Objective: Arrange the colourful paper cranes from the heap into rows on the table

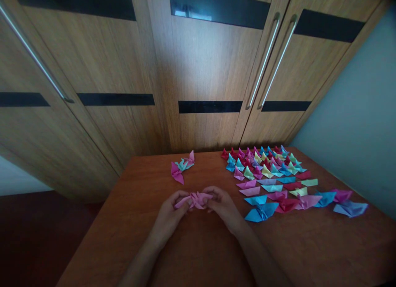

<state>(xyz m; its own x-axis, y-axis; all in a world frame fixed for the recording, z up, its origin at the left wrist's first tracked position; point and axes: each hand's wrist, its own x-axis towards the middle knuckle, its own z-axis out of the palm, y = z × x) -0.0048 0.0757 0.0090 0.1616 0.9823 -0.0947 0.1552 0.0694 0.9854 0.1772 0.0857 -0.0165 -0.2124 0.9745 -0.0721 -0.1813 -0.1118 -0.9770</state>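
A pink folded paper piece (196, 200) is held between both hands above the brown table (123, 221). My left hand (170, 212) pinches its left end, with the thumb in front and the fingers behind. At the right end, my right hand (225, 208) grips the same piece between thumb and fingers. Beyond the hands lies a small cluster of folded papers, with a magenta one (177, 173), a mint one (183, 164) and a pink one (191, 157) touching one another.
Rows of small colourful folded papers (266, 171) cover the table's back right. Nearer, larger folded pieces, including a blue one (261, 211) and a periwinkle one (350, 209), lie right of my right hand. Wooden cabinet doors (213, 68) stand behind the table, beside a pale wall (355, 126).
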